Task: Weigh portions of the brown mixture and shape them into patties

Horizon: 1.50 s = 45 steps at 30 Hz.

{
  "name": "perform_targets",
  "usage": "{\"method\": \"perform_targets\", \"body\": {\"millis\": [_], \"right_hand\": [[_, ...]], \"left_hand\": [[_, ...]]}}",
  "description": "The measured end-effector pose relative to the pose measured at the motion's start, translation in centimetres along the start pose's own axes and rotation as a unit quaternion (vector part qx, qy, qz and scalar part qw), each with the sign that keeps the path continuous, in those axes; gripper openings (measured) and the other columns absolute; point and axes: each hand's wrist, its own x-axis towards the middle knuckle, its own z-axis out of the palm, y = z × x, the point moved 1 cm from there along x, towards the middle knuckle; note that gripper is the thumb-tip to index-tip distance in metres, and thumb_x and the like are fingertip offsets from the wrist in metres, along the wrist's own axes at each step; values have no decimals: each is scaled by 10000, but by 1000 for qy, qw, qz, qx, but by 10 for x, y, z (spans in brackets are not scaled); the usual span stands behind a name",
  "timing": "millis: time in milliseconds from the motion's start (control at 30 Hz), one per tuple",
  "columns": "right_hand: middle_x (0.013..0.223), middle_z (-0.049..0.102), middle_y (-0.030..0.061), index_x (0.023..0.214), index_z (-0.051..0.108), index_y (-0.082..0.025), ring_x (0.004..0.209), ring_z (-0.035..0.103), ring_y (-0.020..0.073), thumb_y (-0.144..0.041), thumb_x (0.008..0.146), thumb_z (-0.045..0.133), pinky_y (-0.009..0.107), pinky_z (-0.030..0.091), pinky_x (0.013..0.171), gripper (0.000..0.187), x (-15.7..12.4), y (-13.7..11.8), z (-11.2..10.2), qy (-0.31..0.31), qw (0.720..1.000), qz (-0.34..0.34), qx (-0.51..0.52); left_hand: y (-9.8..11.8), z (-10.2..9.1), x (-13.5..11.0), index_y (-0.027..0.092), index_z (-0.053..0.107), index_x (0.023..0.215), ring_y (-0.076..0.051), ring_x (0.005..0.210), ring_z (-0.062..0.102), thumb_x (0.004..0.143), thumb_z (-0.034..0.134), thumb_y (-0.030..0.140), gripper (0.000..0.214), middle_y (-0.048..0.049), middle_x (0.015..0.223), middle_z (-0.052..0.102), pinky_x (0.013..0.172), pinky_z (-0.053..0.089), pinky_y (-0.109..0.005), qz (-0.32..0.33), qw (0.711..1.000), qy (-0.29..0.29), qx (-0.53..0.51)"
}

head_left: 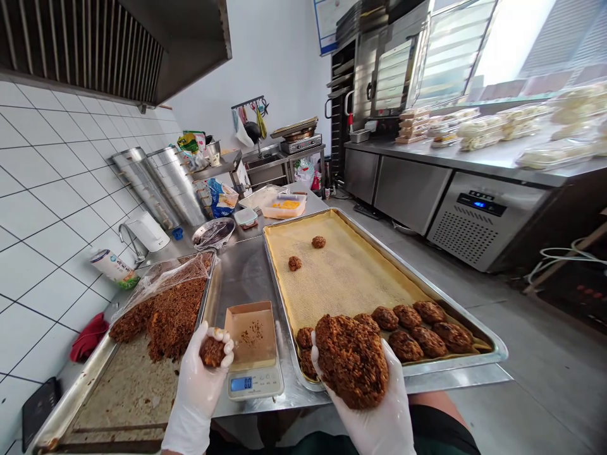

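Observation:
Both of my hands wear white gloves. My left hand (196,373) curls its fingers around a small brown ball of filling (213,352), just left of the scale. In my right hand (379,404) rests a large brown lump of the filling (351,360), held over the near edge of the lined tray (332,272). Several shaped brown balls (429,341) sit in rows along that tray's near end, and two small ones lie farther back. A digital scale (256,385) reading 0.0 carries a crumb-strewn cardboard box (249,316). The loose brown mixture (175,316) is heaped on the left tray (118,398).
Plastic film (161,275) partly covers the mixture. Behind stand a covered bowl (214,234), a plastic tub (284,205) with orange pieces and a leaning white canister (114,268). A dark phone (40,414) lies far left. Packed boxes (481,131) line the right counter.

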Motion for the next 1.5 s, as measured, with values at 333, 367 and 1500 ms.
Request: {"method": "perform_targets", "body": {"millis": [333,367,1500], "right_hand": [[1271,749,-4,1273,658,-396,1189,682,286,-513,853,657,507,584,962,436,1,-3,1,-7,1000,14,16],[1263,753,0,1271,661,-392,1183,685,288,-511,852,660,502,588,954,436,0,-3,3,-4,1000,13,19],[1118,803,72,1138,759,-213,1116,709,268,-474,823,754,432,496,1074,408,-3,-5,-3,-42,998,-44,2]], "left_hand": [[-10,7,2,142,656,1169,-172,786,716,897,706,260,300,-152,1140,723,576,562,-222,-32,995,-14,99],[-10,8,3,134,662,1157,-125,670,685,902,693,258,286,-161,1149,725,496,519,-188,-24,995,-8,94],[-116,141,-24,227,600,1021,-232,977,630,925,565,219,103,-71,1020,644,881,521,-372,369,700,-237,564]]}}
